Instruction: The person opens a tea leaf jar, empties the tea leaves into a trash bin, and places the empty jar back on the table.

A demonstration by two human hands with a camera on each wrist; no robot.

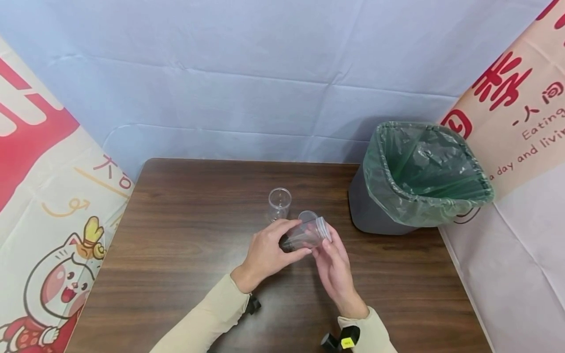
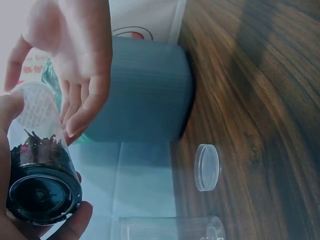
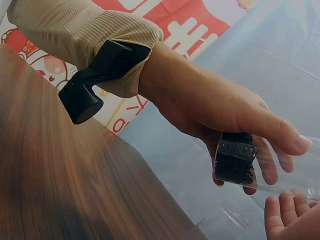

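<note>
Left hand [image 1: 266, 249] gripping a tilted clear jar [image 1: 307, 235] above the desk [image 1: 190, 220].
Its fingers and thumb curl round the jar, dark shreds [image 3: 234, 160] at the bottom; the right hand [image 1: 334, 274], fingers loosely extended, is at the mouth. Beyond, a clear lid [image 2: 207, 167] lies near an upright second jar [image 1: 280, 202]; a lined bin [image 1: 375, 211] stands to the right.

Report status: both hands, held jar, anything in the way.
Left hand gripping tilted jar, dark contents at base. Right hand by its mouth. Lid, second jar close beyond, might get bumped.
</note>
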